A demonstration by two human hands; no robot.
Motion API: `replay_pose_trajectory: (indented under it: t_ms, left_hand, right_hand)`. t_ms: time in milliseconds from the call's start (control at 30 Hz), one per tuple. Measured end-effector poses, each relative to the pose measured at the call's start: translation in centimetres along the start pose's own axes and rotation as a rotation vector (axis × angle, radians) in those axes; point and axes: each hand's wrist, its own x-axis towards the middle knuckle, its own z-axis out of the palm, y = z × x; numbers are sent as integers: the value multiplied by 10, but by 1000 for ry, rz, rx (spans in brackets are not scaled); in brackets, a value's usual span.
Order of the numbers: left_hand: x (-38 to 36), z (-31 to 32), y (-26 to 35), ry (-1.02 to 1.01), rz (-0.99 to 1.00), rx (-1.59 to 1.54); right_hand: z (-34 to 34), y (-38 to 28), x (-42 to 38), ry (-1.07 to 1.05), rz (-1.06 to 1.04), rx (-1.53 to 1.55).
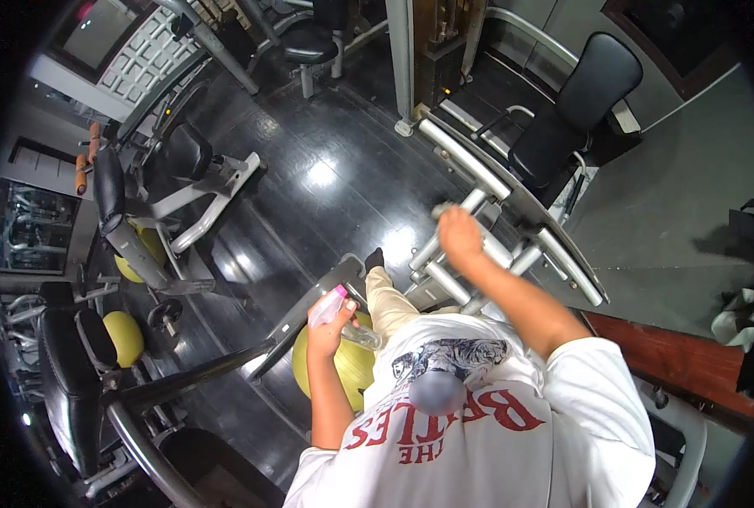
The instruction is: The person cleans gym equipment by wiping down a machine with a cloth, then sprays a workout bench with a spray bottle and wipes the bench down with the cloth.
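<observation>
A person in a white T-shirt with red lettering [444,423] stands among gym machines, left hand [329,328] in a closed grip around a clear spray bottle [361,336] with a pink tip, at lower center of the frame above a yellow-green ball [313,366]. The right hand [460,235], right of center, is curled above the silver-gray frame of a machine [497,247]; its exact grip cannot be told.

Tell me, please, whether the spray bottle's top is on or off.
On, it seems: the pink-tipped top shows on one side of the left hand, the bottle on the other.
</observation>
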Motion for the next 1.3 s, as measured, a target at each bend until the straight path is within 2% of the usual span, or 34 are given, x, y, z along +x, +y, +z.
replay_pose_trajectory:
  t_ms: [67,133,233,300,333,433,567,600,633,700,800,833,900,967,1000,1033,1067,1133,1200,1267,1300]
  left_hand:
    - [7,3,1,-31,-1,-4]
    - [13,10,7,-70,18,16]
    - [15,19,19,-63,40,6]
    - [15,16,17,-74,64,9]
    - [15,14,15,-79,75,7]
    - [10,9,3,-37,39,-22]
    - [5,5,-13,-3,10,2]
    - [6,6,-12,-9,4,15]
    - [6,7,-10,-14,-3,28]
    - [7,10,-7,-22,1,32]
    - [13,16,2,-29,40,-5]
    - [12,17,6,-29,45,-31]
    - [8,15,6,-16,39,-65]
    - [3,10,-2,8,9,-20]
    - [2,7,-5,14,-1,4]
    - [1,6,-9,31,-5,3]
    - [1,4,-14,30,-13,-2]
    - [4,0,-22,16,-25,-5]
    - [12,3,-24,-6,-4,-2]
    - [19,9,-10,-17,-9,-15]
    - [22,14,-7,-15,4,-51]
  right_hand:
    - [14,-31,-24,-96,-54,127]
    - [29,-54,-41,-91,-198,304]
    - [9,-59,-43,-165,-75,363]
    - [-12,-39,-23,-140,-57,166]
    - [-6,-18,-7,-84,-117,-5]
    - [-46,33,22,118,33,-24]
    - [-10,7,10,33,13,-19]
    - [10,-7,0,104,-61,-22]
    - [16,-26,-10,-64,-56,97]
    - [47,-57,-38,-200,-225,272]
    - [78,-73,-60,-295,-276,304]
    - [11,-67,-52,-314,-205,331]
    - [-5,-40,-26,-174,-321,197]
    - [-39,-2,5,72,-208,27]
    - [-46,13,20,120,-19,86]
    - [-62,28,26,209,-30,44]
    - [-43,46,31,264,-100,-16]
    - [-40,36,19,107,-108,-17]
    - [-12,-3,-5,-7,-169,82]
    - [-16,-40,-30,-235,-84,407]
    - [20,-54,-46,-216,-155,404]
